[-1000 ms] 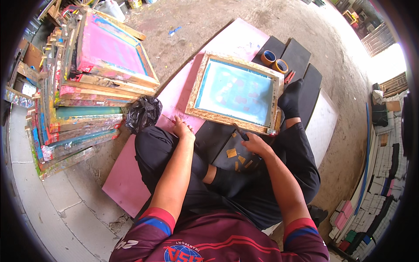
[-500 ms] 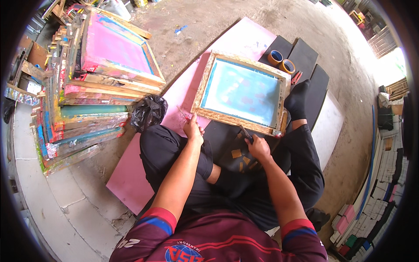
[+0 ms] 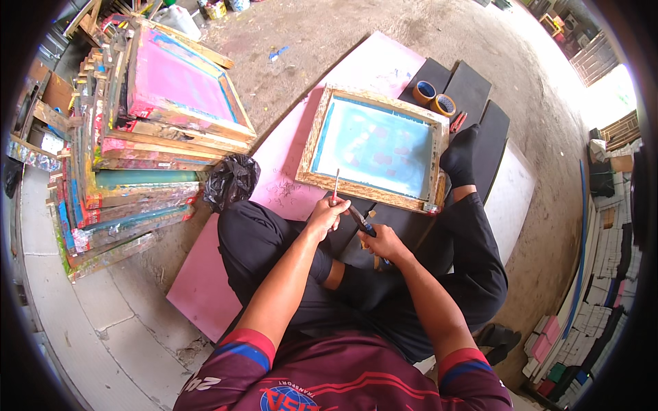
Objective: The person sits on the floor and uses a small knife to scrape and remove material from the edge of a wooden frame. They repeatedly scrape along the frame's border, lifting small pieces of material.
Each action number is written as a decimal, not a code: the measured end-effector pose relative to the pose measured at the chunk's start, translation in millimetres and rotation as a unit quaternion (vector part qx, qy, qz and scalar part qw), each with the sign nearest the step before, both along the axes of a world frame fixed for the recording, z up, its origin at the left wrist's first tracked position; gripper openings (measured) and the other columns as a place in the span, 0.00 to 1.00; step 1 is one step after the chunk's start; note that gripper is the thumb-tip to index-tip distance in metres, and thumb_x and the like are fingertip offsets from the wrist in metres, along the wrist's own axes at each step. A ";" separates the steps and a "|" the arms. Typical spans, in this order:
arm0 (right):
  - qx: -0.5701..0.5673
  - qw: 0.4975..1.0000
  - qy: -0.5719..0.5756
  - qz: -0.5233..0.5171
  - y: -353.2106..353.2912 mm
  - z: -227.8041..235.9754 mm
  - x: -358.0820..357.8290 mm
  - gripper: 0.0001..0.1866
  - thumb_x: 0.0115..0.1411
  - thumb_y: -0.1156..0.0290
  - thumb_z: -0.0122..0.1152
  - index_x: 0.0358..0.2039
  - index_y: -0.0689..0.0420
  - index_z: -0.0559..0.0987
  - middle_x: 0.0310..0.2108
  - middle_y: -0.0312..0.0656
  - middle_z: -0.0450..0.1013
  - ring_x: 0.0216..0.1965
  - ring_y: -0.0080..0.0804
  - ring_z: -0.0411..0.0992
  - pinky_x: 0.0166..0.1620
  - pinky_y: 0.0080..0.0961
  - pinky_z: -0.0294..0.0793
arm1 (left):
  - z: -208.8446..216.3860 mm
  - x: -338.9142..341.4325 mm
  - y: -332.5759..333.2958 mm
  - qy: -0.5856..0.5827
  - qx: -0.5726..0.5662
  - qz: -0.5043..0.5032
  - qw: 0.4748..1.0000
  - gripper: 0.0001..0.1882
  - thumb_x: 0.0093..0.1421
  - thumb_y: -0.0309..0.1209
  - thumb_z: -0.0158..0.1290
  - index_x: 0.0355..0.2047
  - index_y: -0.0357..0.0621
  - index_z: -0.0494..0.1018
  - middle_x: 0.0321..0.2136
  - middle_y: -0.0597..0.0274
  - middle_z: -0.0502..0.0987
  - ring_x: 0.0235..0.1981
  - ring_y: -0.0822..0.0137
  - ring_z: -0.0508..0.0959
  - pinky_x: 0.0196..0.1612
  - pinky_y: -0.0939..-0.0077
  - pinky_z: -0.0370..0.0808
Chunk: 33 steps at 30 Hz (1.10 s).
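A slim screwdriver (image 3: 336, 186) with a red handle points upward from my left hand (image 3: 323, 220), whose fingers are closed round it. My right hand (image 3: 385, 242) grips a dark, pliers-like tool (image 3: 359, 220) with some blue at its grip. The tool's head is close to my left fingers; whether they touch I cannot tell. Just beyond both hands lies a wooden screen-printing frame (image 3: 310, 147) with pale blue mesh. The screwdriver's tip overlaps the frame's near edge from this view, and neither hand appears to hold the frame.
Several paint-stained screen frames (image 3: 185, 122) are stacked at left, beside a black plastic bag (image 3: 233, 179). Two tape rolls (image 3: 443, 105) and a red-handled tool (image 3: 458, 122) lie past the frame's right corner. My socked foot (image 3: 460, 154) rests beside the frame. Pink board (image 3: 205, 288) lies beneath me.
My hands have come together in front of the frame. The screwdriver now stands out clearly from my left hand, and the dark tool in my right hand has moved left towards it.
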State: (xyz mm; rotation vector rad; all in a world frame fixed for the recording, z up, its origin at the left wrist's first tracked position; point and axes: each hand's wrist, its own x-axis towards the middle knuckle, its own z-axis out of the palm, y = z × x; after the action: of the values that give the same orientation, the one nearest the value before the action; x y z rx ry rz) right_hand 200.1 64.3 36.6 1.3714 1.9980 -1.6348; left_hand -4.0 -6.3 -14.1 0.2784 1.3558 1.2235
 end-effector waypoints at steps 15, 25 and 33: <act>-0.057 0.996 -0.045 0.057 65.1 -15.4 22.2 0.23 0.70 0.52 0.57 0.42 0.64 0.76 0.32 0.40 0.79 0.30 0.27 0.79 0.28 0.30 0.78 | -39.4 -60.4 5.1 -0.096 -0.146 0.501 0.847 0.19 0.68 0.46 0.56 0.26 0.53 0.65 0.15 0.74 0.64 0.12 0.74 0.64 0.15 0.77 0.58; -0.020 0.992 -0.097 0.074 81.3 -6.2 13.9 0.26 0.67 0.49 0.57 0.33 0.65 0.79 0.28 0.49 0.80 0.29 0.39 0.81 0.31 0.37 0.78 | -35.4 -53.8 8.3 -0.076 -0.156 0.502 0.847 0.24 0.66 0.55 0.56 0.26 0.53 0.64 0.16 0.74 0.65 0.12 0.75 0.63 0.16 0.77 0.59; 0.304 0.932 -0.132 0.146 56.7 -25.2 18.7 0.29 0.66 0.46 0.55 0.46 0.64 0.77 0.36 0.62 0.79 0.43 0.63 0.78 0.48 0.53 0.77 | -26.4 -42.2 7.9 -0.043 -0.117 0.474 0.872 0.22 0.65 0.54 0.57 0.27 0.52 0.67 0.19 0.74 0.68 0.13 0.74 0.65 0.17 0.77 0.61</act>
State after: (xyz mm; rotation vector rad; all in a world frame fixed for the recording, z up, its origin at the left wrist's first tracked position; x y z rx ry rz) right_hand 218.8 120.9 11.4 1.2834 2.4859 -0.6800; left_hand -46.2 1.6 -40.5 -0.7002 1.5906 1.8010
